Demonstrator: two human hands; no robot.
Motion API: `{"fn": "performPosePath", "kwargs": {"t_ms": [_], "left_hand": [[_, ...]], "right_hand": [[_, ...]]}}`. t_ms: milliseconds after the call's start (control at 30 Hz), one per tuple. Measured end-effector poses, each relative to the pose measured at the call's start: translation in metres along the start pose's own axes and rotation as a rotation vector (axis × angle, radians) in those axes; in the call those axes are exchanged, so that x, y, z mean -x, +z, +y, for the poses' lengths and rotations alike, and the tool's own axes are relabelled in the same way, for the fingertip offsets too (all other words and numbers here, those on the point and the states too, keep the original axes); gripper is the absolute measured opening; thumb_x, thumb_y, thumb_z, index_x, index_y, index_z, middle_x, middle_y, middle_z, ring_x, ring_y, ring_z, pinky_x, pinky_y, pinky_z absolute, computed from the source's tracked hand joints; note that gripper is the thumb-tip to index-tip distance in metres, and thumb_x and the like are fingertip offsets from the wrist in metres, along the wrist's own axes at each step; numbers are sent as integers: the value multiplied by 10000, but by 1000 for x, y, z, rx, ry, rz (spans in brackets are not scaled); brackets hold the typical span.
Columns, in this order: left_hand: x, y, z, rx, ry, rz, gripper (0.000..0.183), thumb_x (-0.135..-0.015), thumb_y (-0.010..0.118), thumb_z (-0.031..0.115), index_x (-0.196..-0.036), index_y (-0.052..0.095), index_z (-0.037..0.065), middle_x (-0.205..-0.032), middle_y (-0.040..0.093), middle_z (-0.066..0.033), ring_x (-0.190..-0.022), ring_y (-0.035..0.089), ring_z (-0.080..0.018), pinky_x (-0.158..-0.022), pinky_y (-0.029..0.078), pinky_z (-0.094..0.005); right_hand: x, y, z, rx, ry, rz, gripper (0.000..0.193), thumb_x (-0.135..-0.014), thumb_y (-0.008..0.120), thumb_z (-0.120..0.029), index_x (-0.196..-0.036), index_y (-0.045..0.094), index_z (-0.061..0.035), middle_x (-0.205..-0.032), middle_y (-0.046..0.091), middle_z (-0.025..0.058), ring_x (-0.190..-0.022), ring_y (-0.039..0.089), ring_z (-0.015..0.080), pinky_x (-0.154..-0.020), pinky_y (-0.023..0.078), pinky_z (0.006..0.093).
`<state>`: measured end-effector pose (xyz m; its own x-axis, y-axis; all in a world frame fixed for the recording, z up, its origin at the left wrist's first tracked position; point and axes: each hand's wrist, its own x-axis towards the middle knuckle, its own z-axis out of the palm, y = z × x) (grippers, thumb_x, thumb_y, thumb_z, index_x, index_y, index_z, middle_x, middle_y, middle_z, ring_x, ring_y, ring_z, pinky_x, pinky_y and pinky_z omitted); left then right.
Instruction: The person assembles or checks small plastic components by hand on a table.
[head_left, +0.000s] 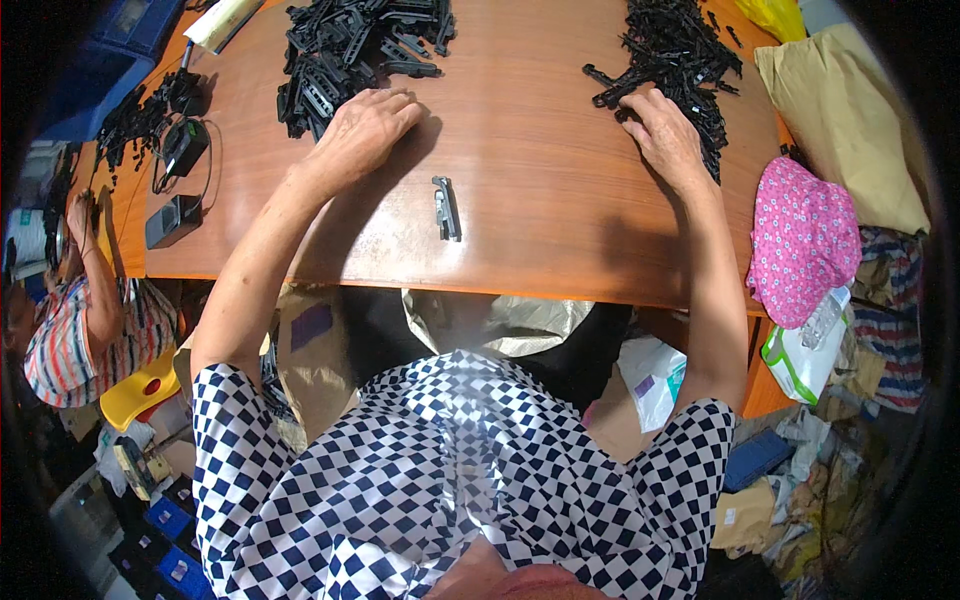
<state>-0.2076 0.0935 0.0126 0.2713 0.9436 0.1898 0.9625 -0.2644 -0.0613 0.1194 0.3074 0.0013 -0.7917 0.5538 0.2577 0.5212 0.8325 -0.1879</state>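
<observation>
My left hand rests palm down on the brown wooden table, its fingertips touching the near edge of a heap of wide black plastic parts. My right hand lies at the near edge of a second heap of thin black plastic strips, fingers curled onto a few strips. Whether either hand grips a piece is hidden under the fingers. One assembled grey-black part lies alone on the table between my arms, near the front edge.
A black charger with cable and a dark phone lie at the table's left end beside more black parts. A pink floral cloth and tan bag sit at right. Another person sits at left.
</observation>
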Motion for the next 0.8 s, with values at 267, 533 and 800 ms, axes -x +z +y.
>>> {"fn": "performPosePath", "kwargs": {"t_ms": [267, 533, 800], "left_hand": [[-19, 8, 50, 1761, -702, 281, 152, -956, 549, 191, -961, 569, 40, -951, 678, -103, -762, 656, -144, -686, 552, -277], [-6, 10, 106, 1951, -731, 484, 154, -970, 520, 162, -1053, 538, 33, -993, 664, -104, -827, 644, -106, -743, 543, -228], [-5, 9, 120, 1783, -612, 531, 193, -982, 495, 142, -1121, 527, 13, -1026, 600, -44, -948, 596, -116, -850, 509, -266]], "right_hand": [[8, 20, -1, -33, 22, 165, 196, -861, 614, -137, -1030, 609, -39, -948, 590, 137, -918, 583, 310, -775, 472, 396], [33, 16, -169, -1310, 430, 77, 269, -964, 531, -137, -1182, 584, 11, -872, 645, 30, -692, 563, 52, -570, 432, 186], [34, 20, -190, -1413, 414, 80, 236, -944, 551, -81, -1147, 591, 33, -900, 662, 54, -683, 532, 44, -602, 439, 177]]}}
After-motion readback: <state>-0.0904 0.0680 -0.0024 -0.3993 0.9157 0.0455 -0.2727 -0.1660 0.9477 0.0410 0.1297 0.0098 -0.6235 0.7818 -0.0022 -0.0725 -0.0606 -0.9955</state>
